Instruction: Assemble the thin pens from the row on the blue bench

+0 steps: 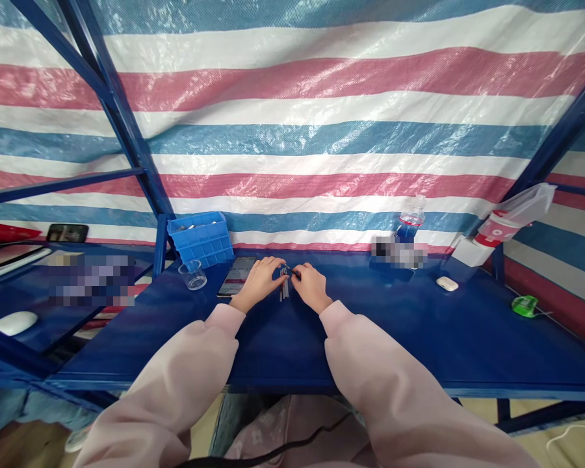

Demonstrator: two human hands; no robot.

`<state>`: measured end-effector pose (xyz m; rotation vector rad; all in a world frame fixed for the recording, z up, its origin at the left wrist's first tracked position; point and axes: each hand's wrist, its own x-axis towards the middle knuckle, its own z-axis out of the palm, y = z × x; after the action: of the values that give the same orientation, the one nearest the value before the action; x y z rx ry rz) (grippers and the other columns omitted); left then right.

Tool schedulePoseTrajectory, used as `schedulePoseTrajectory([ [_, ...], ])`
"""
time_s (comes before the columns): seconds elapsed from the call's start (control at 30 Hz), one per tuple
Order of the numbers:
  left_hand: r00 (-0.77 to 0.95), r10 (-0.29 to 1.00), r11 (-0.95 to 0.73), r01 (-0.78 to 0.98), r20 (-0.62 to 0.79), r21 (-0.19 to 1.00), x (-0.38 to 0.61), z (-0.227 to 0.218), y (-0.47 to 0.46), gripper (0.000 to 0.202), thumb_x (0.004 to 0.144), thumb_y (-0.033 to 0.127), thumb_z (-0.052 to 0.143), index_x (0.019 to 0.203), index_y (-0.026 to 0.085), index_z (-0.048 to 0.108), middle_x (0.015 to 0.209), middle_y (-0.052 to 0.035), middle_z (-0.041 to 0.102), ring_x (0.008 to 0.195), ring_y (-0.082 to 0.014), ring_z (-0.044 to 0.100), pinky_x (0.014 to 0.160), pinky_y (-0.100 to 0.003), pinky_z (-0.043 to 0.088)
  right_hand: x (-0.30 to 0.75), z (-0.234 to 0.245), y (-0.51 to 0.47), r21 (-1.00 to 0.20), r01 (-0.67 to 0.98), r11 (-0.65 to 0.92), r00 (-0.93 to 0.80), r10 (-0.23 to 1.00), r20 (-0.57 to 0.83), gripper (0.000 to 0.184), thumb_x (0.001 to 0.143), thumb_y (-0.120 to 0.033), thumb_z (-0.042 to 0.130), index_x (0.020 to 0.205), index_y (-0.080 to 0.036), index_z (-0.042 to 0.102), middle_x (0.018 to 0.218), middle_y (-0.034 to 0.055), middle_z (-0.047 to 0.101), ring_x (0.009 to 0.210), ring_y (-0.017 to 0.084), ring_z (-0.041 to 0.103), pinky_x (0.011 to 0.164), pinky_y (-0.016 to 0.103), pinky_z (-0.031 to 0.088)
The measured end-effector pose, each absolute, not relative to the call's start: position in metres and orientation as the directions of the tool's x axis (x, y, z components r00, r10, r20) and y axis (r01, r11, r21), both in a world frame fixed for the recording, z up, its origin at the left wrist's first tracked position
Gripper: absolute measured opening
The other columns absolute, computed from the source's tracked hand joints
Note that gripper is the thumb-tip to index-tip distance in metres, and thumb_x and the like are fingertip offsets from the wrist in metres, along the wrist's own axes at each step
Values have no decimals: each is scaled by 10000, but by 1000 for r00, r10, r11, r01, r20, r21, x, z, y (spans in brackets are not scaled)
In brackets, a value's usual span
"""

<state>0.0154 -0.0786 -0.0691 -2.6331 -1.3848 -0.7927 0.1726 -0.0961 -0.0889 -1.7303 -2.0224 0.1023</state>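
My left hand [260, 281] and my right hand [312, 286] meet over the middle of the blue table [277, 351]. A few thin grey and white strips [285, 290] lie between them, pointing toward me. The fingers and thumb of my left hand curl around the far end of these strips; whatever they pinch there is too small to name. Between its thumb and fingertips, my right hand holds a small dark piece [295, 274]. A phone [231, 281] lies flat just left of my left hand, partly covered by it.
Behind the phone a blue divided bin [202, 239] leans near a clear plastic cup [194, 278]. To the right stand a bottle [409, 221], a white earbud case [447, 283], a red cup [492, 229] and a green packet [524, 305]. Blue metal posts [139, 143] frame the table.
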Motion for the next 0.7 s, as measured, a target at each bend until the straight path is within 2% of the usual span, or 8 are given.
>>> schedulePoseTrajectory([
  [0.17, 480, 726, -629, 752, 492, 195, 17, -69, -80, 302, 801, 374, 516, 1057, 216, 539, 929, -31, 598, 914, -197, 515, 761, -303, 346, 173, -91, -95, -381, 900, 213, -64, 928, 367, 154, 864, -285, 442, 925, -234, 574, 923, 18, 538, 862, 139, 526, 627, 225, 348],
  [0.33, 479, 731, -628, 751, 486, 203, 16, -74, -75, 219, 784, 378, 535, 874, 189, 598, 876, -32, 618, 857, -191, 521, 745, -301, 358, 173, -93, -94, -397, 891, 222, -37, 906, 422, 132, 852, -284, 455, 876, -225, 571, 889, 6, 546, 843, 134, 523, 620, 222, 335],
  [0.53, 502, 750, -650, 681, 430, 338, 19, -79, -74, 180, 769, 325, 538, 724, 182, 638, 751, -22, 627, 754, -158, 523, 723, -275, 390, 171, -90, -96, -440, 871, 218, -9, 903, 430, 187, 872, -322, 429, 824, -209, 570, 861, 5, 550, 830, 123, 520, 626, 218, 341],
  [0.7, 491, 785, -619, 617, 378, 485, 24, -80, -75, 185, 749, 287, 528, 669, 152, 625, 685, -18, 609, 679, -134, 514, 642, -235, 389, 169, -89, -98, -474, 832, 289, -50, 889, 454, 194, 867, -328, 430, 810, -215, 577, 838, -10, 553, 822, 114, 526, 642, 209, 354],
])
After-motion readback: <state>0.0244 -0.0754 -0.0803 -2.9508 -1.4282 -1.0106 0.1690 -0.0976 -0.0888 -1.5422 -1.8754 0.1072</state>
